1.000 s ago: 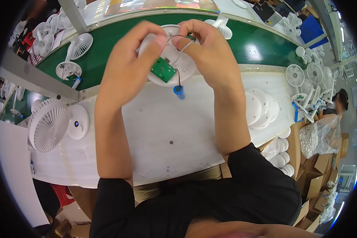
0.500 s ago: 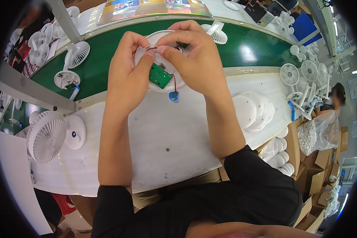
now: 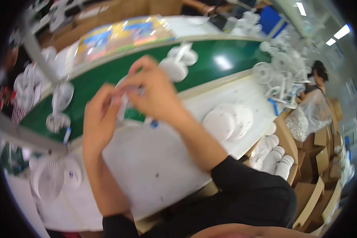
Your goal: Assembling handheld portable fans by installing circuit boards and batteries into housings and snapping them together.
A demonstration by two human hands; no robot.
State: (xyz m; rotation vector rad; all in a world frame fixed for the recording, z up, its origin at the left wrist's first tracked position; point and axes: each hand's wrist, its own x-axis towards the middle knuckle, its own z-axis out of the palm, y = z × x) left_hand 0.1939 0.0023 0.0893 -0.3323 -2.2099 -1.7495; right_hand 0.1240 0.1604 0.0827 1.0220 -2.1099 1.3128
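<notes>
My left hand [image 3: 99, 123] and my right hand [image 3: 154, 93] meet over a white round fan base [image 3: 123, 109], fingertips pinched close together. Thin wires were between those fingertips in the earlier frame; motion blur and the fingers hide them now. Most of the base lies behind my hands. Below my right hand, part of a green circuit board [image 3: 135, 116] shows, and a small blue cylinder [image 3: 154, 124] hangs at the base's lower edge.
A white fan [image 3: 49, 178] stands at the left of the white table [image 3: 146, 158]. White discs [image 3: 220, 121] lie stacked to the right, near a carton of white round parts [image 3: 281, 166]. Fan parts [image 3: 180, 61] rest on the green belt [image 3: 210, 55]; several fans [image 3: 281, 71] crowd the far right.
The whole view has swung and blurred, so the table and belt appear tilted. Both hands now appear farther left and lower in the picture, still pinched together over the base.
</notes>
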